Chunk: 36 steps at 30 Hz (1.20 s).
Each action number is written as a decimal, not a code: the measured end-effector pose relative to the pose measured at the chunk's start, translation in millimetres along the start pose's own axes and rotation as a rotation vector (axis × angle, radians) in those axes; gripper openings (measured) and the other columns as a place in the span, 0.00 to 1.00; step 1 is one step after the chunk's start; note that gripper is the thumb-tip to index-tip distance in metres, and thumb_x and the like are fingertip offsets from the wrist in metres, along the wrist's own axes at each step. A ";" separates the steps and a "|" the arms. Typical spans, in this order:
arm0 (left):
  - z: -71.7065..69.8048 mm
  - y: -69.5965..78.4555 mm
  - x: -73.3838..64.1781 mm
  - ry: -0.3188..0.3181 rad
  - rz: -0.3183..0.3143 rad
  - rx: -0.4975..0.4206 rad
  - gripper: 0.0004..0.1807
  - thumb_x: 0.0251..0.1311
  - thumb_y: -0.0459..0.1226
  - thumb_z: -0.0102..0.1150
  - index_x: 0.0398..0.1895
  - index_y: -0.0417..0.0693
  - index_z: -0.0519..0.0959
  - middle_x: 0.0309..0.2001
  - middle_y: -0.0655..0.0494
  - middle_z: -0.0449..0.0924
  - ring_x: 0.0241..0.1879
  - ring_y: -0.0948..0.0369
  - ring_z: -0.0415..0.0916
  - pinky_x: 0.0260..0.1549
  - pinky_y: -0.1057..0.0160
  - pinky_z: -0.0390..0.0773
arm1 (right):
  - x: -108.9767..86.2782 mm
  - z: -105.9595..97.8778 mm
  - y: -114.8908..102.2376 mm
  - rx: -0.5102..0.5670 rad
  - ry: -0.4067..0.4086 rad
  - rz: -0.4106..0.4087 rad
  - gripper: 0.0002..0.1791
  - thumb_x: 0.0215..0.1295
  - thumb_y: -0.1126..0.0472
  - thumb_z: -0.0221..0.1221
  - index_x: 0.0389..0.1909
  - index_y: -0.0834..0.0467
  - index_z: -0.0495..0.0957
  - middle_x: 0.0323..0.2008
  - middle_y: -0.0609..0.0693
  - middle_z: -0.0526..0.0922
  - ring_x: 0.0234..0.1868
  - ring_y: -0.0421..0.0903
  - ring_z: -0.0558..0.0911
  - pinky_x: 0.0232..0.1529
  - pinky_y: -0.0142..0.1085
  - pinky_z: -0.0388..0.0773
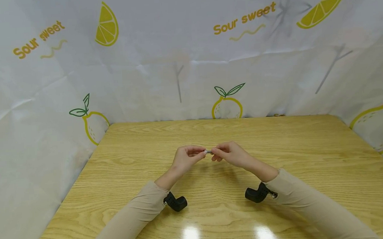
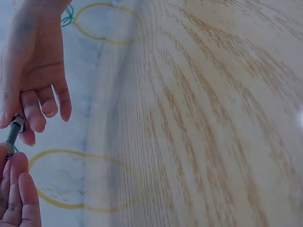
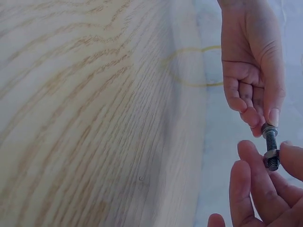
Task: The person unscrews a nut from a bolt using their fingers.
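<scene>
Both hands meet over the wooden table, with a metal bolt [image 1: 208, 151] held lengthwise between them. My left hand [image 1: 184, 160] pinches the bolt's head end between thumb and fingertips. Toward the other end, my right hand [image 1: 233, 155] has its thumb and fingers around a hex nut [image 3: 271, 157]. In the right wrist view the nut sits on the thread, with the bolt's tip poking out past it. Bare thread [image 3: 271, 140] shows between the nut and the head. The left wrist view catches the bolt [image 2: 13, 135] at its left edge, its head partly hidden by fingers.
The wood-grain table [image 1: 131, 144] reaches back to a white curtain [image 1: 144, 82] printed with lemons and lettering. A black wrist device [image 1: 177, 203] sits at the left cuff, and another black device [image 1: 256, 194] at the right cuff.
</scene>
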State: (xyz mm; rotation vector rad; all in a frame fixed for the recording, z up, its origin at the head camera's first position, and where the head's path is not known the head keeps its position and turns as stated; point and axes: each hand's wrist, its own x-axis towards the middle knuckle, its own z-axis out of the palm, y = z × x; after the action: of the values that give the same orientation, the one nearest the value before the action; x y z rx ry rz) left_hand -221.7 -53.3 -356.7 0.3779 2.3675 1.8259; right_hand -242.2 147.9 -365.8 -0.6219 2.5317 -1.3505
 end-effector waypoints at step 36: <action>1.5 -1.5 0.6 0.002 -0.031 -0.037 0.12 0.59 0.32 0.59 0.45 0.34 0.81 0.44 0.39 0.82 0.44 0.46 0.80 0.47 0.49 0.78 | -3.5 -1.7 0.9 -0.006 0.023 0.008 0.18 0.69 0.57 0.52 0.48 0.68 0.76 0.41 0.63 0.83 0.43 0.57 0.82 0.46 0.47 0.79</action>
State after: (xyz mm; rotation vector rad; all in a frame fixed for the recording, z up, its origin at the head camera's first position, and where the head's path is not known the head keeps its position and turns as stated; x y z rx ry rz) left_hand -222.1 -52.2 -358.5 0.3334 2.3245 1.8542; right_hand -240.0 151.2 -365.6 -0.6000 2.5544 -1.3553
